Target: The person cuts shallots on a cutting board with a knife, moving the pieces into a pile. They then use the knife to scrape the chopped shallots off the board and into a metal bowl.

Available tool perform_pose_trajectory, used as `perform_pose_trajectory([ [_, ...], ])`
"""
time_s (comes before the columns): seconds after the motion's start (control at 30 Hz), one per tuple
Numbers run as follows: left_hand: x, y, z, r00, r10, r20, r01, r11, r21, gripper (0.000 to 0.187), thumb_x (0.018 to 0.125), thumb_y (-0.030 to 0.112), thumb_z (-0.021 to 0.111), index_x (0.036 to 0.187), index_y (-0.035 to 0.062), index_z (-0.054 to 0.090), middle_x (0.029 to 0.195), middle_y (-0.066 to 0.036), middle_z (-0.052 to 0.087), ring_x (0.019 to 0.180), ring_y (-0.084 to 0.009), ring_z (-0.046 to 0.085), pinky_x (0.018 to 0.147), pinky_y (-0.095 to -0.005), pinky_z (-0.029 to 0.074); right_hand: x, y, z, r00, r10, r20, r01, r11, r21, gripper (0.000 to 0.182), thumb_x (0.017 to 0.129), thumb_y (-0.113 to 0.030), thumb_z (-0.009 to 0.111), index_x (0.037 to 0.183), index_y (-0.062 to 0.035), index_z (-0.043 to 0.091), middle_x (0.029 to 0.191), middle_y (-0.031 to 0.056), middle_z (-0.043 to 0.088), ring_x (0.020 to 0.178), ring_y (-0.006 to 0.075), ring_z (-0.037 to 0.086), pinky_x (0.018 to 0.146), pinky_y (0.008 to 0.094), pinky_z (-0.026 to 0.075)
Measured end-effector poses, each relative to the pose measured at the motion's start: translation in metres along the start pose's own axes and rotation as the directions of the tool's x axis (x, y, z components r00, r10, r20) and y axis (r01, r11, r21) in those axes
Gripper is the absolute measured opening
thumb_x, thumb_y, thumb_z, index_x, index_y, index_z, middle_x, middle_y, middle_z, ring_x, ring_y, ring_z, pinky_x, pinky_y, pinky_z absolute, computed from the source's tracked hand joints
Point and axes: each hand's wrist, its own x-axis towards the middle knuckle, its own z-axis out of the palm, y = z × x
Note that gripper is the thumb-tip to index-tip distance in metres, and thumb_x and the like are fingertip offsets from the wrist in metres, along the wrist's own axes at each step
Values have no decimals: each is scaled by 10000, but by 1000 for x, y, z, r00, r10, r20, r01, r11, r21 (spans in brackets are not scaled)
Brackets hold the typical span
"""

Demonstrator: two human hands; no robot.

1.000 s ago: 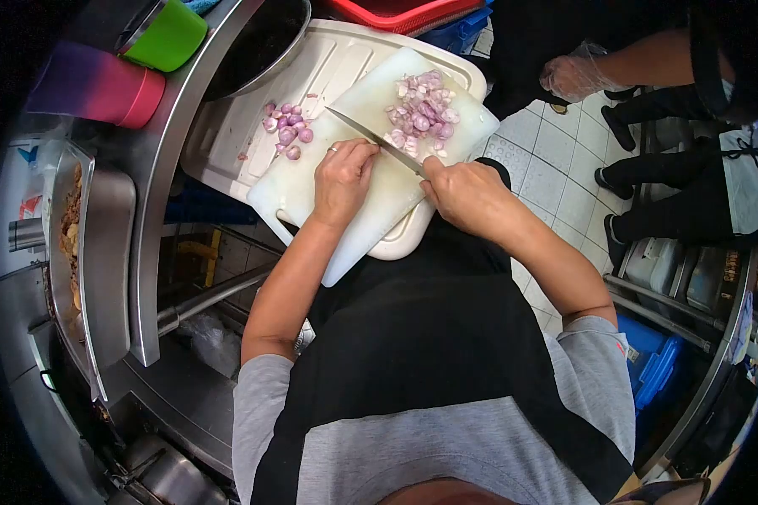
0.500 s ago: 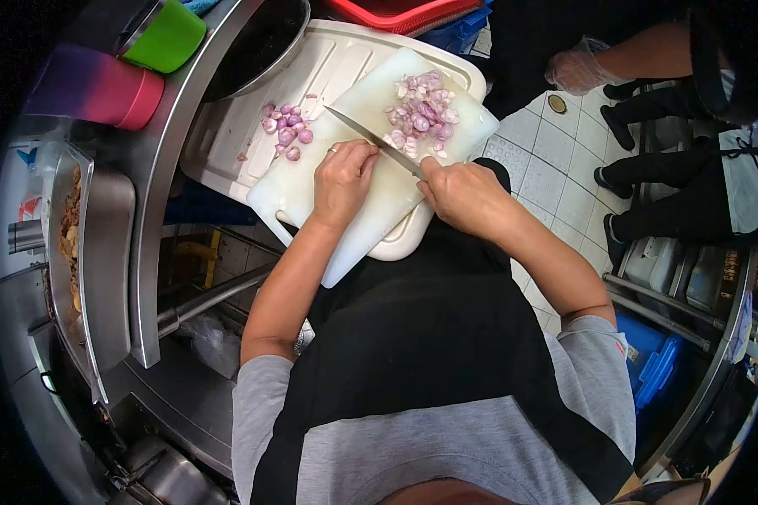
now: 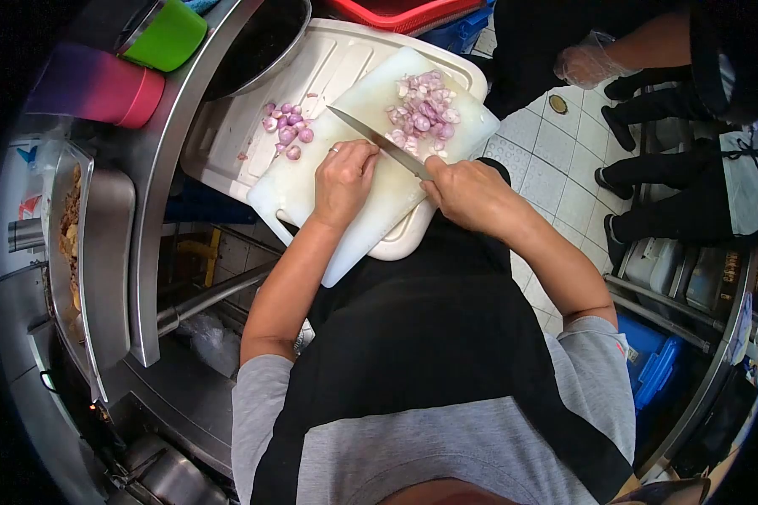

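Note:
My right hand (image 3: 463, 192) grips the handle of a kitchen knife (image 3: 379, 140), its blade slanting up and left over a white cutting board (image 3: 295, 192). My left hand (image 3: 345, 178), a ring on one finger, is closed beside the blade with fingertips pressed together on the board. Whatever those fingers pinch is hidden. Beyond the knife lies a pile of sliced shallots (image 3: 425, 109). Several peeled whole shallots (image 3: 288, 128) sit to the left, near the board's edge.
The board rests on a large cream plastic lid (image 3: 219, 139). A dark wok (image 3: 257, 46) and a steel counter edge (image 3: 147, 252) are at the left, with green (image 3: 167, 35) and pink-purple (image 3: 101, 84) containers. A red basket (image 3: 404, 13) stands behind. Another person's gloved hand (image 3: 583, 63) is at upper right.
The knife and both my hands stay almost in place, with only a slight shift of the blade. The other person's gloved hand has moved a little to the right.

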Motion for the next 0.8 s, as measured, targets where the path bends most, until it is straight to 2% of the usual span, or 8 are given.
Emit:
perform_pose_trajectory([
  [0.17, -1, -2, 0, 1000, 8, 2, -8, 1000, 5, 124, 766, 18, 736, 858, 63, 666, 888, -70, 692, 825, -270, 665, 729, -379, 537, 3, 0, -3, 998, 17, 52, -18, 1000, 26, 282, 971, -246, 554, 1011, 33, 564, 780, 257, 681, 767, 444, 678, 718, 529, 536],
  [0.23, -1, -2, 1, 1000, 9, 3, -9, 1000, 8, 125, 766, 16, 735, 858, 63, 664, 889, -71, 692, 828, -270, 665, 729, -380, 536, 5, 2, 1, 999, 1, 40, -3, 999, 35, 256, 982, -237, 535, 973, 19, 519, 734, 253, 656, 738, 446, 658, 692, 537, 514],
  [0.47, -2, -2, 0, 1000, 7, 15, -7, 1000, 9, 127, 766, 8, 730, 865, 60, 669, 891, -80, 694, 836, -279, 663, 742, -380, 538, 17, 1, 20, 1000, 18, 21, -20, 998, 57, 274, 981, -244, 532, 990, 30, 533, 776, 266, 666, 761, 449, 662, 712, 536, 520],
  [0.67, -1, 1, 0, 1000, 7, 1, -7, 1000, 12, 134, 778, 1, 715, 902, 45, 690, 906, -102, 700, 846, -298, 663, 766, -387, 538, 45, 11, 32, 997, 37, -67, -28, 990, 140, 322, 979, -281, 531, 1022, 37, 560, 861, 274, 678, 850, 461, 658, 794, 534, 509],
  [0.73, -1, 0, 0, 1000, 13, 3, -13, 1000, 9, 141, 782, 1, 713, 916, 41, 697, 923, -108, 699, 859, -304, 662, 777, -390, 536, 42, 15, 23, 997, -7, -75, 21, 981, 192, 327, 979, -284, 535, 1049, 29, 595, 936, 284, 682, 921, 449, 661, 830, 526, 502],
  [0.8, 5, 2, -2, 1000, 13, 4, -13, 1000, -1, 150, 785, 1, 710, 930, 36, 705, 940, -115, 697, 871, -309, 661, 788, -394, 535, 30, 17, 10, 993, 49, -108, -23, 973, 229, 329, 980, -294, 537, 1051, 22, 595, 947, 290, 678, 933, 452, 656, 838, 527, 495],
])
